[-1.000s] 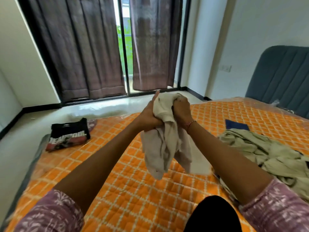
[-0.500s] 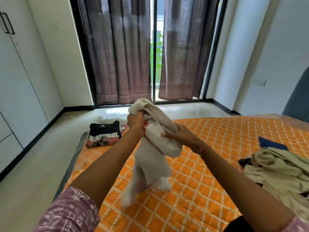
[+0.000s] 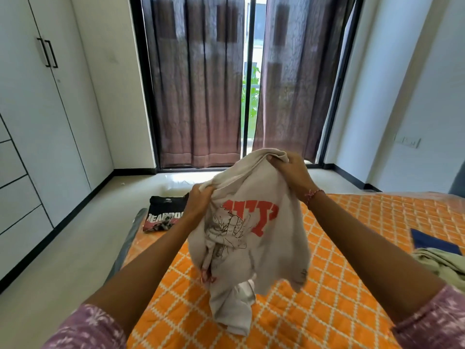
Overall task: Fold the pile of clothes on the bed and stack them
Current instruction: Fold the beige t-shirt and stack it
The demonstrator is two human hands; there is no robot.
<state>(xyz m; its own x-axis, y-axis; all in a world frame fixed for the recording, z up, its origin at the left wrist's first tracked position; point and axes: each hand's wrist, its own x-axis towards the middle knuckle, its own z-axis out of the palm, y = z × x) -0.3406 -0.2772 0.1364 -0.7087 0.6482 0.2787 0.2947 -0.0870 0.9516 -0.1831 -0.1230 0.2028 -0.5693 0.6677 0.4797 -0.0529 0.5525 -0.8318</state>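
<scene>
Frame centre, our left hand (image 3: 200, 201) and right hand (image 3: 289, 170), apart, each grip the cream T-shirt (image 3: 254, 238) above the bed (image 3: 352, 285); it hangs unfolded, long axis vertical. At right, olive clothes (image 3: 442, 263) wait. Farther left, one black T-shirt (image 3: 163, 215) lies folded, so we judge most remains.
</scene>
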